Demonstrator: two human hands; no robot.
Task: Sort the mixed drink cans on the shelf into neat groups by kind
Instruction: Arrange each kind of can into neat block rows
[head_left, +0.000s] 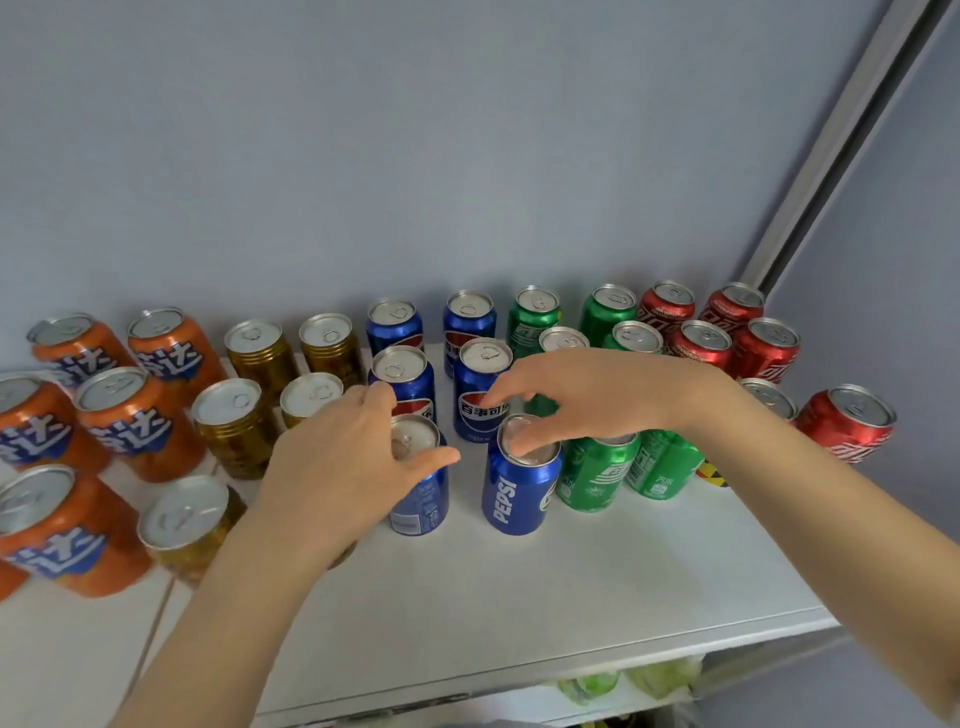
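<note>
On a white shelf (597, 571), a blue can marked PEPSI (519, 493) is being touched on its lid by the bent fingertips of the right hand (597, 395), the thumb held clear. Just left of that can, a second blue can (421, 499) is being straddled by the left hand (343, 467), fingers spread wide. Green cans (597, 475) are being kept just right of the PEPSI can, gold cans (236, 426) farther left.

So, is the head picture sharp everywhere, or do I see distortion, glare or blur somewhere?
Head view: soft, even light, only faint shadows on the white shelf; wide-angle distortion makes the orange cans at the left edge lean outward; lids of the blue cans show mild glare; the left hand and right hand look slightly soft.
</note>
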